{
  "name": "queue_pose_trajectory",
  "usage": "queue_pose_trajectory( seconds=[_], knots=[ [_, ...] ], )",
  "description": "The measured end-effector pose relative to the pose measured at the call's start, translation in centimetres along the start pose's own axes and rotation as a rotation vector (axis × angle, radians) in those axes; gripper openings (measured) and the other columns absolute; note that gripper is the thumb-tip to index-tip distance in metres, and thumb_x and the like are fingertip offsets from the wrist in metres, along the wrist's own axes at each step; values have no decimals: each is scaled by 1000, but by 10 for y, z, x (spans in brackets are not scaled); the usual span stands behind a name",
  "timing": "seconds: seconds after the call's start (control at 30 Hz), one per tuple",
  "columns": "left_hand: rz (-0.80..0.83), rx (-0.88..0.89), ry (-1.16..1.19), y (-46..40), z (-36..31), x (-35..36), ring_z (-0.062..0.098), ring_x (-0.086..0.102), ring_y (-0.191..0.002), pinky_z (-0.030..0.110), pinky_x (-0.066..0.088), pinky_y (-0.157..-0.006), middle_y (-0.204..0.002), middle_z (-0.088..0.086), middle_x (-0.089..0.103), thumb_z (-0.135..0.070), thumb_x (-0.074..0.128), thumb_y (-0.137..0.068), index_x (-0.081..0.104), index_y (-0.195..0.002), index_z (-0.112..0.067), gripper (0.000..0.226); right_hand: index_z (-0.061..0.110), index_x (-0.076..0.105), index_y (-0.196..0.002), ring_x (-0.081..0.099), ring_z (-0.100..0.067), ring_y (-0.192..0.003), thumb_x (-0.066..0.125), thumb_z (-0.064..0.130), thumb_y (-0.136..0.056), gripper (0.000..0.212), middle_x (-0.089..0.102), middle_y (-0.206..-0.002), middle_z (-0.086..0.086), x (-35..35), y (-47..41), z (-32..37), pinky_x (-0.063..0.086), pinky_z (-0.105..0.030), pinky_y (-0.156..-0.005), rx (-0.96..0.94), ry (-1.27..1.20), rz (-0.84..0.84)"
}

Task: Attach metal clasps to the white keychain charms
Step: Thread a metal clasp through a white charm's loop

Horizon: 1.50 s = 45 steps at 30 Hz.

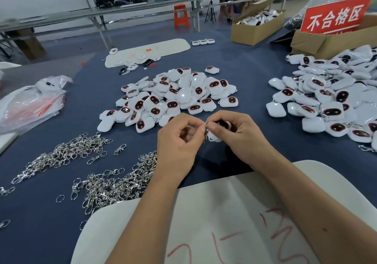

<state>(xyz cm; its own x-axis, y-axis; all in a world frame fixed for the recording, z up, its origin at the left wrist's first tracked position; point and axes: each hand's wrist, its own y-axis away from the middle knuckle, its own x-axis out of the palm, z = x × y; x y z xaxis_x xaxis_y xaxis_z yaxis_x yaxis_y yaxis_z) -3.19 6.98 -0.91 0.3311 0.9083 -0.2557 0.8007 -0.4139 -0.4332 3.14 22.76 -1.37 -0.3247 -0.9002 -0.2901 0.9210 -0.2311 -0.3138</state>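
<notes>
Charm (213, 136): white, held above the worktop (61, 121) near its front edge, between both hands, mostly hidden by fingers.
Clasp (206, 130): metal, at the charm's left side, between the two thumbs; whether it is joined to the charm cannot be told.
Right hand (238, 133): grip clamped round the charm, thumb at the clasp.
Left hand (179, 141): fingers curled, grip pinched on the clasp.
Charm pile (173, 98): centre of the worktop, just behind the hands.
Second pile (330, 100): right edge, some with clasps on.
Loose clasps (98, 174): front left.
Boxes (255, 31): far right corner, one behind a red sign (336, 14).
Bag (30, 104): left edge.
</notes>
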Motion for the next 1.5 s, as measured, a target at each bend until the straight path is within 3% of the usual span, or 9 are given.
queue_pose_trajectory(
  seconds=[0.2,0.37,0.53,0.73,0.9,1.0,1.13,1.4,1.5],
  knots=[
    [18,26,-42,1,0,0,29,60,-67,36,49,-60,-71,0,65,-6,70,-91,70,-82,-17,14,15,71,-88,53,-12,-74,65,6,-101,17,62,-83,-2,1,1,0,43,-21,-71,-54,56,-45],
    [45,44,-74,2,1,-2,25,65,-70,41,53,-64,-75,-3,66,-6,68,-91,69,-82,-17,14,9,71,-88,51,-23,-76,67,3,-100,15,57,-86,-6,-2,2,1,45,-37,-68,-234,292,-64],
    [35,73,-108,2,5,0,17,60,-66,27,47,-60,-71,-5,64,-15,63,-90,66,-81,-22,12,7,72,-89,53,-25,-77,67,8,-102,14,56,-87,-6,-3,2,0,46,-45,-67,-315,362,-86],
    [-7,113,-143,-1,8,5,18,60,-66,32,49,-59,-70,-10,63,-16,61,-92,64,-82,-23,13,10,73,-88,52,-17,-75,68,4,-99,13,56,-85,1,0,3,3,44,-29,-67,-288,310,-129],
    [-11,132,-152,-1,7,8,17,60,-65,25,46,-60,-69,-12,62,-17,59,-94,63,-83,-21,13,10,72,-86,52,-23,-76,67,7,-100,15,58,-83,-5,-1,3,3,45,-35,-68,-268,251,-121],
    [-9,140,-131,-1,7,10,18,62,-67,30,50,-63,-69,-8,62,-12,58,-95,64,-84,-18,14,9,73,-87,52,-21,-76,68,6,-100,15,59,-82,-7,-1,3,3,44,-29,-70,-244,198,-121],
    [-40,131,-129,-1,3,14,12,59,-65,19,40,-63,-68,-10,62,-14,58,-96,65,-87,-19,12,7,73,-88,49,-17,-76,66,6,-101,15,58,-83,-8,0,3,4,41,-25,-72,-201,99,-130],
    [-108,133,-131,1,-6,17,11,58,-65,18,41,-63,-66,-10,59,-14,59,-95,65,-88,-16,10,13,71,-90,49,-9,-70,64,6,-102,15,59,-86,-4,7,4,5,44,-33,-66,-90,-68,-167],
    [-128,148,-190,1,-7,15,12,58,-68,18,42,-65,-70,-10,59,-8,61,-94,65,-87,-15,11,12,70,-92,49,-8,-64,63,8,-103,14,58,-77,8,8,4,4,44,-25,-62,-58,-70,-152]
  ],
)
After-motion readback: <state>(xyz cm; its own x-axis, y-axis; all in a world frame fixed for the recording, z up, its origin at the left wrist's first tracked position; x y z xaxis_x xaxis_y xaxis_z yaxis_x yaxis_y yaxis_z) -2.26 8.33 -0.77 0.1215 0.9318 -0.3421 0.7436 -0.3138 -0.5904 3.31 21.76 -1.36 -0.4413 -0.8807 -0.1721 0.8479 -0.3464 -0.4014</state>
